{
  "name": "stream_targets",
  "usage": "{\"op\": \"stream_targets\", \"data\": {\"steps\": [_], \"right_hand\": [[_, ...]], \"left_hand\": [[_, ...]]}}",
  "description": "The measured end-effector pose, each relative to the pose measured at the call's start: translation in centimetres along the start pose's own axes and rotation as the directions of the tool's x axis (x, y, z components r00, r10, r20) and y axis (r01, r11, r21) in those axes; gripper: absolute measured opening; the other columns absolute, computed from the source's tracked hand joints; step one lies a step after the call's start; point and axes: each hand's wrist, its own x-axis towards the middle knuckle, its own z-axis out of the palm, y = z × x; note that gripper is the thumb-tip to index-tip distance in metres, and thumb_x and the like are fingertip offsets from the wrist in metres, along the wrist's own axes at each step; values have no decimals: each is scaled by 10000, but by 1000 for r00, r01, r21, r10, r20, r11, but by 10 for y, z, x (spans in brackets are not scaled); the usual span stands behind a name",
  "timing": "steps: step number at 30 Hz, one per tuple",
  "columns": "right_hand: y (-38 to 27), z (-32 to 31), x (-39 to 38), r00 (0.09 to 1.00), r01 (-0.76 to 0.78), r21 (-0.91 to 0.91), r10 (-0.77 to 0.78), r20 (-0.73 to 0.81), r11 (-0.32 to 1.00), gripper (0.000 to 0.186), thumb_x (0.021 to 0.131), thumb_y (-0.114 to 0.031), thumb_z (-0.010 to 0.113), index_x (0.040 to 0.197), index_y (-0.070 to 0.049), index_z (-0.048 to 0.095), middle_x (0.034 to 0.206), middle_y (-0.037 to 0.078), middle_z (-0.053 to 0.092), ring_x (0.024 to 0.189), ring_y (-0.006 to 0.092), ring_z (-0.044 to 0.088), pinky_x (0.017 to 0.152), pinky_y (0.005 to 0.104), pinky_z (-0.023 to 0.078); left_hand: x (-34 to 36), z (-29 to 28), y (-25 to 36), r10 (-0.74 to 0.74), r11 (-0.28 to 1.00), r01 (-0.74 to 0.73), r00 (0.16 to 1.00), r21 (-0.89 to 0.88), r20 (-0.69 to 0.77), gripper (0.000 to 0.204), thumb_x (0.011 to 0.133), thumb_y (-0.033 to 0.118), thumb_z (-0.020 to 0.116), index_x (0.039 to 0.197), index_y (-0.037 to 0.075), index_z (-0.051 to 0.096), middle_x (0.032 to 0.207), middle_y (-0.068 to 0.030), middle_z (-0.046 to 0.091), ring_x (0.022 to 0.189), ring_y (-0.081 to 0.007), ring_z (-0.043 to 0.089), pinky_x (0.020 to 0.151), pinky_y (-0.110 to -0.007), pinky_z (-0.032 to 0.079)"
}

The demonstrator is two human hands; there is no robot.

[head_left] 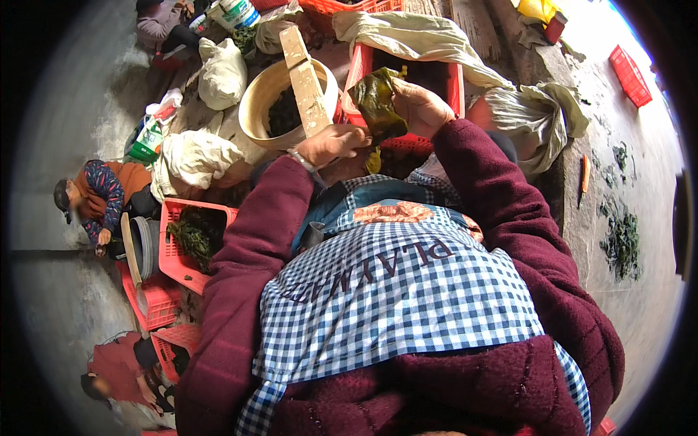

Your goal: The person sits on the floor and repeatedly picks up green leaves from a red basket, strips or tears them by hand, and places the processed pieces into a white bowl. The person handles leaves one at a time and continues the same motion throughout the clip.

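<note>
Up at the centre, my right hand (423,110) grips a glossy olive-brown piece of seaweed (378,98), which hangs down on its left side. My left hand (331,146) is just left of its lower end, fingers loosely bent and apart, with nothing visible held in them. Behind the seaweed stands a red crate (454,80). A cream round tub (252,102) with dark contents has a wooden board (305,80) across it, just above my left hand. A small yellow scrap (374,161) shows below the seaweed.
Co-workers (120,190) sit along the left side and at top left, among red crates (167,247) holding seaweed. Pale sacks (222,73) surround the tub. An orange-handled knife (584,174) lies at the right, near scattered seaweed (618,243) on the concrete.
</note>
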Motion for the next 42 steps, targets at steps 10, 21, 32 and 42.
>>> {"op": "stream_targets", "data": {"steps": [10, 21, 32, 42], "right_hand": [[5, -6, 3, 991, -127, 101, 122, 59, 987, 337, 927, -264, 508, 1190, -54, 518, 1118, 60, 598, 992, 183, 586, 885, 327, 465], [32, 20, 7, 972, -97, -476, -20, -234, 874, 269, 782, -41, 674, 1033, 34, 611, 930, 86, 661, 802, 144, 628, 763, 261, 508], [43, 16, -5, 954, -288, -363, 233, -190, 886, 341, 808, -73, 653, 1140, -44, 582, 956, 47, 651, 888, 144, 611, 795, 289, 490], [47, 7, -10, 925, -377, -555, 330, -188, 741, 148, 893, -185, 565, 960, -70, 629, 752, -32, 587, 606, 46, 495, 566, 187, 413]], "left_hand": [[29, 14, 12, 105, 898, -277, 889, -343, -446, 372, 923, 324, 520, 1180, 56, 543, 1062, -35, 591, 880, -134, 578, 581, -267, 524], [27, 25, 8, -55, 820, -161, 933, -550, -356, 399, 822, 405, 654, 1071, 109, 555, 863, 0, 593, 838, -168, 600, 730, -340, 494], [32, -9, 13, 233, 489, -400, 916, -775, -326, 228, 922, 124, 462, 1098, 0, 536, 1011, -120, 608, 971, -274, 593, 846, -443, 492], [18, -37, 36, 59, 294, -589, 797, -753, -600, 236, 922, 84, 399, 1114, 22, 520, 1052, -120, 611, 995, -278, 582, 951, -427, 421]]}}
